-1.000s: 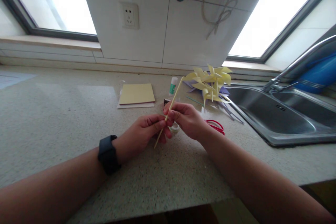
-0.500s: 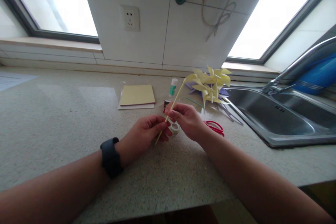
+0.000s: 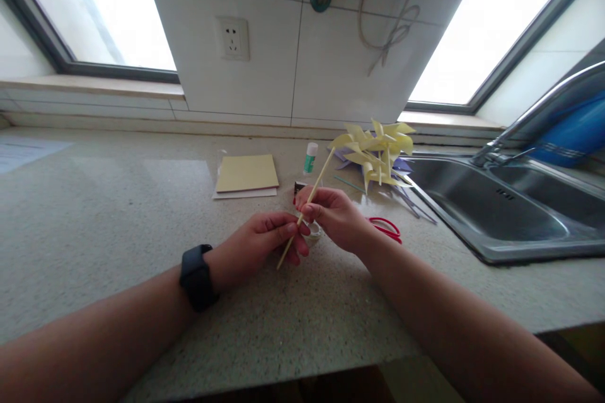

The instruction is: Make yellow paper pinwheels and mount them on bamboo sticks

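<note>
Both hands pinch a thin, pale yellow rolled paper stick (image 3: 322, 175), which slants up to the right over the counter. My left hand (image 3: 278, 236), with a dark watch (image 3: 197, 277) on its wrist, holds the lower part between thumb and fingers. Higher up, my right hand (image 3: 333, 214) grips the same stick. Under the hands a roll of tape (image 3: 314, 236) lies partly hidden. Red-handled scissors (image 3: 386, 230) lie beside my right wrist. Behind my right hand a small dark box (image 3: 299, 187) is half covered. The stick's top overlaps the yellow paper pinwheels (image 3: 378, 151) in view.
A glue stick (image 3: 310, 158) stands behind the hands. Left of it lies a stack of yellow paper (image 3: 248, 173) on white sheets. A steel sink (image 3: 482, 208) with a tap (image 3: 543, 110) is set into the counter at right. A printed sheet (image 3: 28, 150) lies far left.
The stick's lower end has shifted slightly down and left, and my left fingers have changed position a little around it. The view has tilted slightly. Both hands keep their hold.
</note>
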{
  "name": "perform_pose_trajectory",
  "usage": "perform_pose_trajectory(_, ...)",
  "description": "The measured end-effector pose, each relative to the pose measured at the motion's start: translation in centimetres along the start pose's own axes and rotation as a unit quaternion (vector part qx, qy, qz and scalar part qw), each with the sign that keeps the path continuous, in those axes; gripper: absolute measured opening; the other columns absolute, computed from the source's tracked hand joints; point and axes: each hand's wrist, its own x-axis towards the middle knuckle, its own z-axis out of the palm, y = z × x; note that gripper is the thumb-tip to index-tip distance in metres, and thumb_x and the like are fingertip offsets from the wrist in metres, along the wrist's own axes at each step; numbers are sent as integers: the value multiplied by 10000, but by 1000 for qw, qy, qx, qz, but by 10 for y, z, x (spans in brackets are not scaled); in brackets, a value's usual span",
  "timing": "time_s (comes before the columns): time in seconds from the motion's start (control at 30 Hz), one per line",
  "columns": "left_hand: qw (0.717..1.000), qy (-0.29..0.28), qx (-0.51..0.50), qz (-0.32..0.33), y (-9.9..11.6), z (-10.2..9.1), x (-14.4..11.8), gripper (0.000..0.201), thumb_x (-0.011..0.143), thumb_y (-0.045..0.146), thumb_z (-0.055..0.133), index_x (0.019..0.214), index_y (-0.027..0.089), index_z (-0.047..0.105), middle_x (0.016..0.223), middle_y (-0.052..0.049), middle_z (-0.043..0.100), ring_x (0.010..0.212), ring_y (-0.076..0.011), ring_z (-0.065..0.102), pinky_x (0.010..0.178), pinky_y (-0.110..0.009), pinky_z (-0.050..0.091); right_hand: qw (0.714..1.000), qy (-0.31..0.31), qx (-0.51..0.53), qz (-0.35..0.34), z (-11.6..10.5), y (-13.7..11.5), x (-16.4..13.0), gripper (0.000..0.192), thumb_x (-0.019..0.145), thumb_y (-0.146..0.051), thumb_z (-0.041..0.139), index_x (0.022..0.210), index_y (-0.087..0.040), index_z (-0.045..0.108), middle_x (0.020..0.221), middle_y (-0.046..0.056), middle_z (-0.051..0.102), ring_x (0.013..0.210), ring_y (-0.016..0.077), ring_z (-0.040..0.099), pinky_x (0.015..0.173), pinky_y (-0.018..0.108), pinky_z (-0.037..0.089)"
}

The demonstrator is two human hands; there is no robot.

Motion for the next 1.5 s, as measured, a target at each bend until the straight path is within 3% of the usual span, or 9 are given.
perform_pose_trajectory(0.17, 1000, -15, 5, -7, 3, 0, -1, 277, 936, 429, 655, 938, 154, 694, 782, -23, 697, 681, -122, 642, 650, -244, 497, 1000, -1, 4, 16, -4, -1, -1, 352, 821, -526, 762, 760, -187, 687, 758, 5, 619, 689, 126, 546, 645, 285, 453)
perform_pose_trajectory(0.33, 997, 61, 46, -32, 3, -1, 2, 309, 899, 466, 690, 978, 168, 702, 715, 18, 641, 549, -73, 529, 518, -199, 383, 998, 61, 6, 24, -19, -5, 3, 356, 835, -530, 735, 944, -191, 725, 749, -8, 622, 617, 100, 504, 565, 255, 410)
perform_pose_trajectory(0.53, 981, 92, 159, -54, 17, -14, 5, 322, 875, 473, 677, 971, 168, 714, 729, 3, 634, 556, -93, 509, 511, -217, 391, 989, 130, -64, 15, -51, -17, 6, 268, 838, -469, 734, 833, -207, 681, 661, -38, 570, 595, 101, 501, 570, 266, 422)
perform_pose_trajectory(0.67, 951, 85, 293, -48, 34, -45, 2, 354, 893, 458, 635, 1058, 158, 724, 852, -48, 695, 651, -123, 553, 556, -234, 430, 983, 80, -157, 53, -67, -20, 4, 247, 813, -428, 770, 845, -186, 730, 742, 23, 695, 662, 126, 598, 644, 295, 493)
perform_pose_trajectory(0.73, 918, 54, 390, -48, 41, -64, 0, 406, 928, 497, 578, 1107, 161, 719, 901, -67, 715, 707, -143, 581, 576, -243, 445, 976, 52, -201, 68, -69, -18, 3, 229, 817, -412, 761, 864, -189, 740, 775, 37, 726, 689, 138, 633, 667, 304, 510)
perform_pose_trajectory(0.93, 874, -11, 477, -94, 58, -109, -9, 352, 889, 489, 637, 953, 170, 773, 851, -54, 746, 734, -160, 608, 658, -266, 440, 926, -32, -367, 82, -55, -12, 2, 121, 832, -302, 720, 888, -209, 773, 775, 18, 747, 669, 137, 628, 635, 285, 447)
perform_pose_trajectory(1.17, 825, -55, 546, -134, 70, -135, -15, 284, 834, 455, 687, 896, 198, 791, 807, -32, 741, 735, -172, 610, 680, -270, 409, 864, -68, -497, 45, -33, -5, 5, 148, 900, -329, 651, 942, -244, 764, 884, 21, 749, 764, 159, 629, 728, 305, 410)
perform_pose_trajectory(1.37, 796, -27, 592, -126, 71, -149, -17, 337, 812, 526, 700, 931, 231, 811, 808, -39, 746, 708, -172, 596, 657, -279, 370, 837, -72, -540, 50, -33, -14, 2, 233, 915, -467, 639, 947, -263, 746, 876, 27, 748, 741, 181, 626, 661, 313, 370)
perform_pose_trajectory(1.5, 784, -3, 610, -119, 76, -153, -19, 407, 847, 589, 647, 917, 222, 809, 768, -37, 735, 667, -162, 576, 634, -280, 350, 813, -107, -567, 72, -35, -21, -2, 420, 792, -632, 727, 1016, -277, 739, 871, 25, 739, 715, 191, 617, 618, 309, 353)
